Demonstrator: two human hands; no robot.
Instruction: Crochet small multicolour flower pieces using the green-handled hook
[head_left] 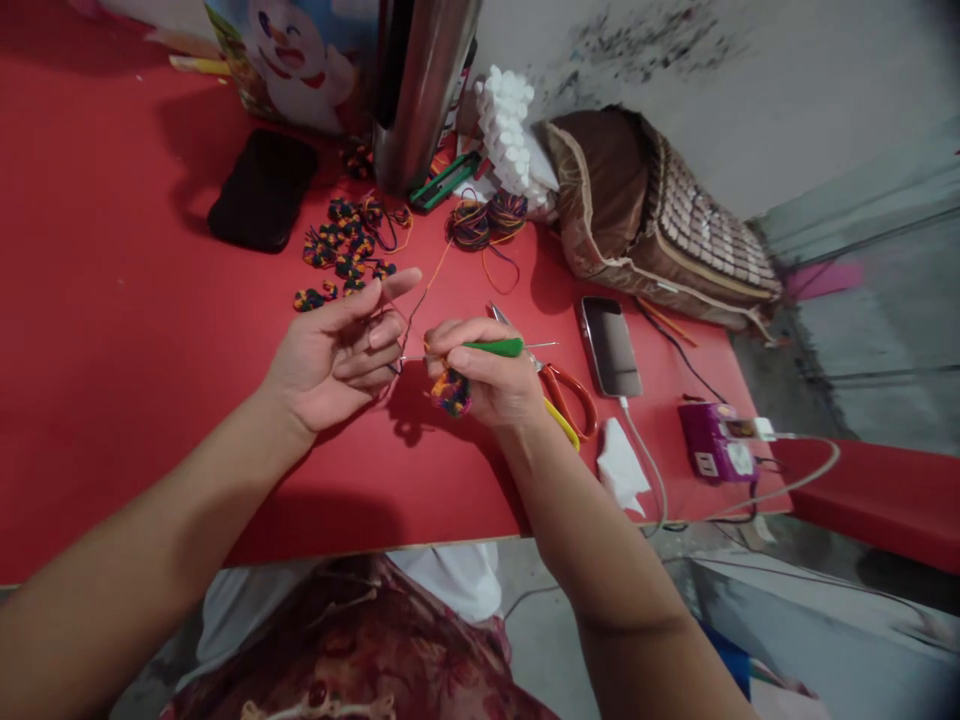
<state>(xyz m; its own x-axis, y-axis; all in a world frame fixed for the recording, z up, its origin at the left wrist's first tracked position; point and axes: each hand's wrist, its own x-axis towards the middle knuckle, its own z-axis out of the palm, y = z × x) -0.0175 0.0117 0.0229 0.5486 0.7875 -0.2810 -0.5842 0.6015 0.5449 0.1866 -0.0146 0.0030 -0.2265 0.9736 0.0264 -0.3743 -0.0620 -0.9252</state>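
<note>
My right hand (pixel 487 380) is closed round a crochet hook (pixel 495 347) with a green handle, its metal tip pointing left. Under those fingers hangs a small crocheted piece (pixel 451 393) in orange, dark green and purple. My left hand (pixel 352 350) has its index finger stretched out and the other fingers curled on a strand of yarn (pixel 417 308). That strand runs up to a dark multicoloured yarn ball (pixel 470 224). Several finished-looking crocheted pieces (pixel 349 240) lie beyond my left hand. Red- and yellow-handled scissors (pixel 574 400) lie partly behind my right wrist.
On the red table (pixel 150 400) are a black phone-like object (pixel 264 190), a steel cylinder (pixel 424 100), a green box cutter (pixel 445 182), a charging phone (pixel 610 345), crumpled tissue (pixel 622 468) and a purple power box (pixel 716 442). A brown cushioned bag (pixel 660 210) leans at the wall.
</note>
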